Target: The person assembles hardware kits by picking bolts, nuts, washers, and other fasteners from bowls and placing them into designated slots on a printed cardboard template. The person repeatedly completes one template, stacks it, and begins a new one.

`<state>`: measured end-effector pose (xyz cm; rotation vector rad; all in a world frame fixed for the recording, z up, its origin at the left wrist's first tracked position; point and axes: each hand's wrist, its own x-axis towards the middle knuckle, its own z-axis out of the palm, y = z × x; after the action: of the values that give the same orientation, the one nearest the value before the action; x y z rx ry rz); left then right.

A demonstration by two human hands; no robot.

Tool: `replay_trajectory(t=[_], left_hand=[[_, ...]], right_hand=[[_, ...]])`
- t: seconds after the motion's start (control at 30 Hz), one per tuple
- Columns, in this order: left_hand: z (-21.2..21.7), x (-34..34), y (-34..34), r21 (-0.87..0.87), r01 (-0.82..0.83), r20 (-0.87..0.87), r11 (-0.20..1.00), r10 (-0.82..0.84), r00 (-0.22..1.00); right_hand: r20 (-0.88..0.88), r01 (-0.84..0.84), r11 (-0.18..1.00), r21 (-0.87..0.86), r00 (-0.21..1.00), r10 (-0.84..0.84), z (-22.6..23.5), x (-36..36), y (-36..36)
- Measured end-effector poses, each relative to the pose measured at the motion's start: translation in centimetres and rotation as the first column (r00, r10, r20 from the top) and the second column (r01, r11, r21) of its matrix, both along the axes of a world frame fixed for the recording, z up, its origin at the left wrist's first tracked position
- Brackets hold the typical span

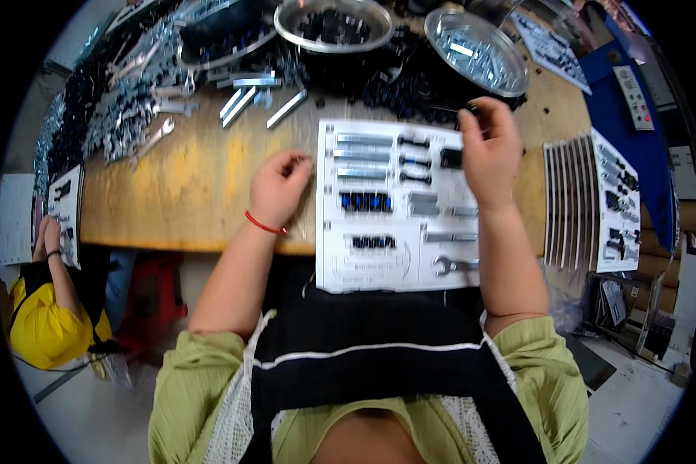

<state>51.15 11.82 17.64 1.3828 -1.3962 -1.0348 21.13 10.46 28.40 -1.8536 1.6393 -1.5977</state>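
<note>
In front of me lies a white printed card (402, 267) bearing silver metal tubes (363, 154), black bolts (415, 162), a row of black-and-blue pieces (366, 202) and an open-end wrench (455, 265). My left hand (277, 189), with a red band at the wrist, is just off the card's left edge. Its fingers are curled together; what they hold, if anything, is hidden. Over the card's upper right corner, my right hand (491, 151) has thumb and fingers closed around a small dark part at the fingertips, too blurred to name.
Metal bowls of black parts (334, 29) and silver parts (475, 58) stand at the back. Loose wrenches (158, 139) pile up at the left, near several silver tubes (286, 108). A row of filled cards (615, 201) stands right. Another person (50, 325) works far left.
</note>
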Motion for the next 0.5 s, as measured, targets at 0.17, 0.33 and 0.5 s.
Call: replay_trajectory(t=[0.17,0.33,0.5], left_hand=[[3.4,0.9,5.2,-0.002,0.09,-0.167,0.996,-0.089,0.982],[4.7,0.4,9.5,-0.209,0.455,0.287,0.865,-0.391,0.875],[3.1,-1.4,11.3,-0.256,0.552,0.491,0.794,-0.385,0.782]], right_hand=[[0.07,-0.322,0.909,0.265,0.947,0.315,1.8,1.2,7.4],[-0.196,-0.546,0.473,0.691,0.489,0.85,-0.2,4.5,11.7],[-0.376,-0.464,0.686,0.561,0.595,0.71,-2.9,5.5,12.8]])
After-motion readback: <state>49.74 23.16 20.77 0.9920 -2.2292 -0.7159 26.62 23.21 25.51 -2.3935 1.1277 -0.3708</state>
